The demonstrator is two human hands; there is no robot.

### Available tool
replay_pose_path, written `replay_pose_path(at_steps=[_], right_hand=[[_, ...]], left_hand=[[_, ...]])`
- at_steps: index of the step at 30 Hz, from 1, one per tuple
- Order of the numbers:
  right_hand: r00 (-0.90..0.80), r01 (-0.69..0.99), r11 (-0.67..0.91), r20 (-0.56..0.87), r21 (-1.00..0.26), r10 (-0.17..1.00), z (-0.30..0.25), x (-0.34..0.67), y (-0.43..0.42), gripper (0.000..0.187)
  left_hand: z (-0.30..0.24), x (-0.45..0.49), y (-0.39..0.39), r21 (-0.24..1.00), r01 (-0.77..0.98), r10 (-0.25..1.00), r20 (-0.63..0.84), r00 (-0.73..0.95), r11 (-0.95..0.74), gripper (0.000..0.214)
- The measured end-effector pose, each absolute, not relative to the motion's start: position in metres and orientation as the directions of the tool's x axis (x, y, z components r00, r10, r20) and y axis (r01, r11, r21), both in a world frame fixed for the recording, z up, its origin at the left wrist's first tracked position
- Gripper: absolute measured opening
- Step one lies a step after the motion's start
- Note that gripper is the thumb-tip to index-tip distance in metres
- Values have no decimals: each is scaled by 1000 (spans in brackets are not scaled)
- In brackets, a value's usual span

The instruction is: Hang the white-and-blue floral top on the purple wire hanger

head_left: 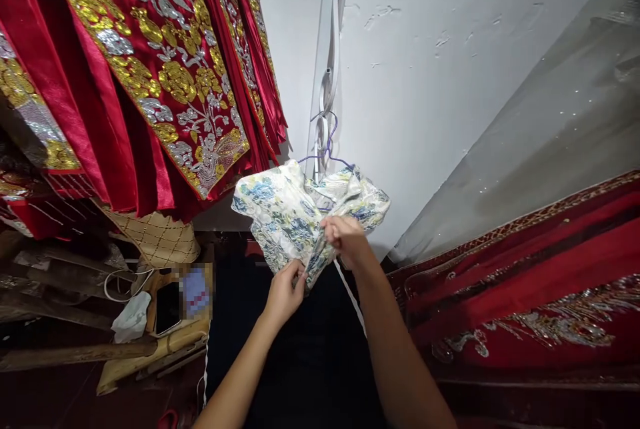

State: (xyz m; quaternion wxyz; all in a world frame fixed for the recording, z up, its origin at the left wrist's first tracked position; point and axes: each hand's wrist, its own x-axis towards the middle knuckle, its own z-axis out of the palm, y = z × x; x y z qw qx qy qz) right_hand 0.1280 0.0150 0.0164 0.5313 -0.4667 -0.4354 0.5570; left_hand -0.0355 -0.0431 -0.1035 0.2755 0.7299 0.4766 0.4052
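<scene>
A white garment with a blue and yellow flower print [280, 212] hangs on a thin purple wire hanger [327, 152] hooked to a white rail against the wall. My left hand [285, 289] pinches the garment's lower edge from below. My right hand [345, 239] is closed on the cloth near its middle, just above and to the right of the left hand. Both hands meet at the same fold of fabric.
Red garments with gold and silver embroidery [150, 62] hang at the upper left. More red embroidered cloth [525, 282] lies at the right under a sheer sparkly veil [550, 122]. A woven basket [160, 239], a phone [167, 309] and wooden clutter sit at the lower left.
</scene>
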Motion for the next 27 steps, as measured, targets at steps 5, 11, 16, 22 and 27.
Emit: replay_pose_path(at_steps=[5, 11, 16, 22, 27], right_hand=[[95, -261, 152, 131, -953, 987, 80, 125, 51, 18], [67, -179, 256, 248, -950, 966, 84, 118, 35, 21], [21, -91, 255, 254, -963, 967, 81, 115, 15, 22], [-21, -46, 303, 304, -952, 953, 85, 116, 12, 20], [41, -50, 277, 276, -959, 960, 72, 122, 19, 21]], left_hand=[[-103, -39, -32, 713, 569, 909, 266, 321, -410, 9], [-62, -47, -1, 727, 530, 897, 310, 315, -437, 9], [30, -39, 16, 692, 236, 725, 682, 96, -682, 41], [94, -35, 32, 463, 404, 584, 770, 258, -789, 18], [86, -34, 33, 409, 478, 616, 652, 442, -777, 13]])
